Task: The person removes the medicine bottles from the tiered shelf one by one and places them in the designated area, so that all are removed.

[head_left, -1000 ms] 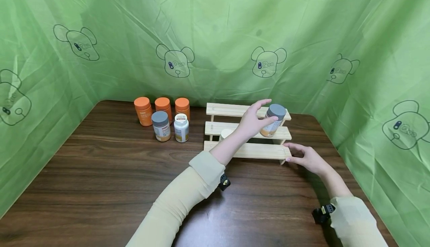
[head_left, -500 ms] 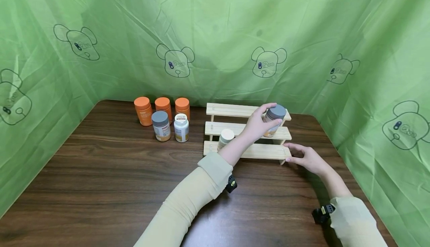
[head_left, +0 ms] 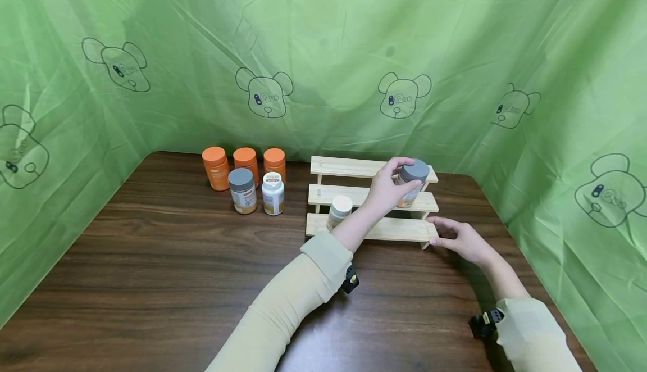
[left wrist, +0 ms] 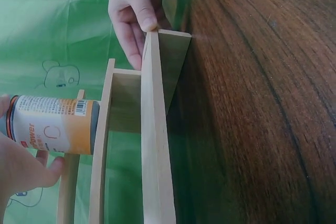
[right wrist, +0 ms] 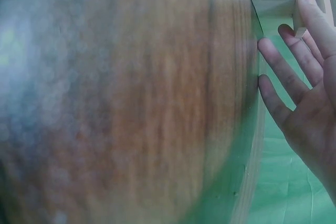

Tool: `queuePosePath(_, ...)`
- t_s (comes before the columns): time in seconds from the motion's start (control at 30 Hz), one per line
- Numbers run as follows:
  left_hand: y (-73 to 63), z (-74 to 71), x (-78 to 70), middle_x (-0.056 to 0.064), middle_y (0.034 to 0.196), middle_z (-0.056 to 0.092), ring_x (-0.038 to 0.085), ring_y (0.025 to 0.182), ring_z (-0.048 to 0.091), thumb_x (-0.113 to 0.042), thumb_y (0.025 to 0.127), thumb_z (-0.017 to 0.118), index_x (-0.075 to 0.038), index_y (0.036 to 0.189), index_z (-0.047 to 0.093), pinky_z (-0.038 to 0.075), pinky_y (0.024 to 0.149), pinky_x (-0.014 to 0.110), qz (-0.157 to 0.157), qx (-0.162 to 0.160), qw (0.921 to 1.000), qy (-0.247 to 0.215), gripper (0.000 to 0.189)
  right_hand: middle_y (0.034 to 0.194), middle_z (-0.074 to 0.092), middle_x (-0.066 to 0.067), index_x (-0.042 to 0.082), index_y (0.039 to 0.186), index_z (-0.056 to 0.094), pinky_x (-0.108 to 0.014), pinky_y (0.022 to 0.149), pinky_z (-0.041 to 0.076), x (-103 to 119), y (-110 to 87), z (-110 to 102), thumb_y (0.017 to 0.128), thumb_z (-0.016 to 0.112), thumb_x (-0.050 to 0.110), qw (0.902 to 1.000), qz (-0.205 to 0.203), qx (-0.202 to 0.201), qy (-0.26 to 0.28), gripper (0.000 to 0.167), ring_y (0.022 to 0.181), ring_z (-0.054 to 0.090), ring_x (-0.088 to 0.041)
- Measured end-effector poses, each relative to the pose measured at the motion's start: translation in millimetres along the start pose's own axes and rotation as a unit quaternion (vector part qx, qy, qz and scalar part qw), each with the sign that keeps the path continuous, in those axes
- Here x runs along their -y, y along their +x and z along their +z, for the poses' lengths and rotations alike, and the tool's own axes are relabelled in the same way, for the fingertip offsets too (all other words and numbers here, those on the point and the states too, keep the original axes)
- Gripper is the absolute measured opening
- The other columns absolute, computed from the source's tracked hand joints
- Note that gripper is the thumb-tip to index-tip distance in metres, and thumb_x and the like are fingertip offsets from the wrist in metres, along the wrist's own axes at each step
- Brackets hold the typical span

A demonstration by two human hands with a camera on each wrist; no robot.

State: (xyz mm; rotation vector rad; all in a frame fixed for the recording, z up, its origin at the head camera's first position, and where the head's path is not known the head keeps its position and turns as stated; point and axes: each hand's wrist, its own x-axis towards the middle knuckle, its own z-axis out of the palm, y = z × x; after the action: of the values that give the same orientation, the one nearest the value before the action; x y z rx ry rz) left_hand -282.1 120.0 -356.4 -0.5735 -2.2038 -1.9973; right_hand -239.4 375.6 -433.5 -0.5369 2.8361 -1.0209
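Note:
A three-tier wooden display rack [head_left: 374, 227] stands at the back right of the table. On its middle tier a grey-lidded supplement bottle [head_left: 415, 171] stands upright. My left hand [head_left: 385, 191] grips this bottle near the lid, thumb in front and fingers behind. The left wrist view shows the bottle's orange and white label [left wrist: 55, 124], its base against the middle board. My right hand [head_left: 462, 241] holds the right end of the lowest tier, with the thumb [left wrist: 149, 22] on its edge. A white-capped bottle [head_left: 341, 208] stands on the lowest tier, partly hidden by my left forearm.
Left of the rack, several bottles stand on the dark wooden table [head_left: 151, 259]: orange ones [head_left: 216, 169] at the back, a grey-lidded one [head_left: 242, 192] and a white one [head_left: 273, 195] in front. A green curtain [head_left: 333, 35] encloses the back and sides.
My left hand has moved right and its spread fingers have closed round the grey-lidded bottle. The white-capped bottle shows more behind the forearm. My right hand stays put.

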Motion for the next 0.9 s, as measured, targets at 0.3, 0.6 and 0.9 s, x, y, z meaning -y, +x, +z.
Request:
queuePosePath(0.3,-4.7,-2.0,3.3,-0.002,0.123,0.060,0.010,0.110,0.057,-0.017,0.079,0.077,-0.022,0.117,0.059,0.048,0.088,0.023,0.028,-0.016,0.9991,-0.027,0.042,0.120,0.064,-0.008,0.016,0.134,0.053,-0.024,0.085,0.048,-0.3,-0.3,-0.1,0.086,0.070,0.031,1.0000,0.006,0.004,-0.001,0.054,0.102,0.059,-0.008)
queuePosePath(0.6,-8.9,-3.3,2.3,0.000,0.120,0.063,0.008,0.106,0.059,-0.017,0.078,0.077,-0.021,0.116,0.060,0.049,0.084,0.022,0.039,-0.023,0.9989,-0.008,0.042,0.118,0.064,-0.006,0.016,0.134,0.053,-0.025,0.084,0.048,-1.8,-0.6,-0.4,0.085,0.070,0.031,0.9999,0.008,0.005,0.007,0.054,0.100,0.059,-0.009)
queuePosePath(0.9,-14.8,-6.9,-3.1,-0.001,0.118,0.064,0.009,0.103,0.059,-0.021,0.077,0.078,-0.023,0.114,0.061,0.049,0.084,0.021,0.031,-0.017,0.9992,0.016,0.041,0.118,0.065,-0.006,0.017,0.134,0.053,-0.028,0.084,0.049,-1.6,-0.2,-0.2,0.085,0.071,0.029,0.9999,0.001,0.006,0.013,0.054,0.102,0.060,-0.012)
